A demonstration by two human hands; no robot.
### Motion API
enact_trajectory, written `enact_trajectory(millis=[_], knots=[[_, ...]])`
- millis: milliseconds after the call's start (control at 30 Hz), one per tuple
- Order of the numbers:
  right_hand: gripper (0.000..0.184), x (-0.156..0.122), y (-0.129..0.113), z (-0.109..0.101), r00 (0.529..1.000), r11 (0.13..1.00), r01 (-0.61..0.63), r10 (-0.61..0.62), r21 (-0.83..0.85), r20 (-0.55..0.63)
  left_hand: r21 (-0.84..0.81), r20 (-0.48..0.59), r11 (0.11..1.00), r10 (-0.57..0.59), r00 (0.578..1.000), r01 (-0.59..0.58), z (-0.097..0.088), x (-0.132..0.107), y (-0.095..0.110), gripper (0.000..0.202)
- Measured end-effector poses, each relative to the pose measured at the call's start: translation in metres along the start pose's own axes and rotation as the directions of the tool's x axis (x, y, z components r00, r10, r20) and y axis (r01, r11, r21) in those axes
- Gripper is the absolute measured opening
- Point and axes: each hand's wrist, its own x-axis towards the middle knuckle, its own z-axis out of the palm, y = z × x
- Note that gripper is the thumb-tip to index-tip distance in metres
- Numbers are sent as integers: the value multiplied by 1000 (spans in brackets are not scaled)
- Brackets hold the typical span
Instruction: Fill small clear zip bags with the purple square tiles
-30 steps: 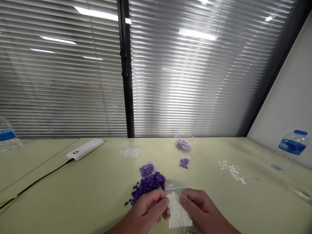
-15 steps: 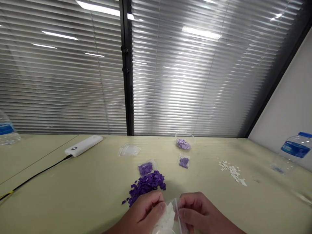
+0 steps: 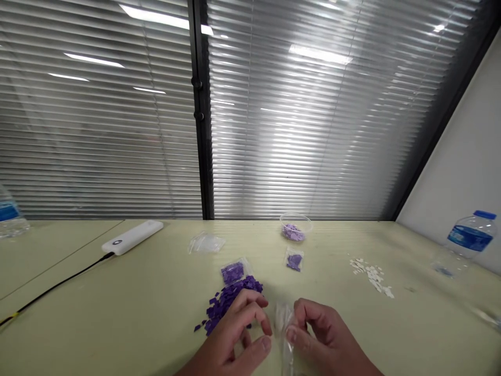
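My right hand (image 3: 324,337) pinches a small clear plastic bag (image 3: 282,319) between thumb and forefinger, low in the middle of the view. The bag stands nearly edge-on, and I cannot see what is in it. Just left of the bag, my left hand (image 3: 237,337) hovers with its fingers loosely curled and apart, holding nothing. A heap of dark purple pieces (image 3: 229,298) lies on the pale green table (image 3: 136,313) right behind my left hand.
Behind the heap lie a small bag of purple pieces (image 3: 234,271), a second one (image 3: 294,260), a clear cup of lilac pieces (image 3: 295,228) and empty clear bags (image 3: 206,243). White pieces (image 3: 371,277) are scattered right. A white power bank (image 3: 132,237) with a black cable (image 3: 50,290) lies left. Water bottles (image 3: 467,240) (image 3: 8,216) stand at both sides.
The bag, first flat with white pieces showing between both hands, has turned edge-on. My left hand has let go and opened; my right hand keeps its pinch.
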Motion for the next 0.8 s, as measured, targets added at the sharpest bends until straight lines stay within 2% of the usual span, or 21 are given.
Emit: enact_trajectory(millis=[67,133,200,267,333,433,533,633,800], knots=[[41,0,-1,1,985,958,156,-169,-239,-37,0,54,999,46,997,-46,-2,0,0,33],[34,1,1,6,925,833,360,-376,-419,47,16,124,996,80,989,-83,-2,2,-2,36],[35,4,5,12,836,699,531,-523,-480,164,67,166,994,78,983,-91,-2,3,-5,42],[41,6,9,18,778,615,603,-594,-509,204,119,201,988,73,977,-98,0,4,-8,48],[45,8,12,21,754,572,614,-629,-543,190,145,234,983,78,969,-114,2,5,-8,55],[44,7,9,19,746,564,623,-636,-542,197,145,249,981,92,964,-131,3,6,-6,59],[40,6,4,15,779,581,586,-595,-565,196,182,217,974,95,972,-135,3,6,-7,56],[40,6,3,16,798,550,542,-574,-636,184,265,173,954,93,980,-137,5,6,-13,53],[31,6,5,19,752,459,539,-641,-706,157,396,173,910,54,983,-120,9,5,-11,33]])
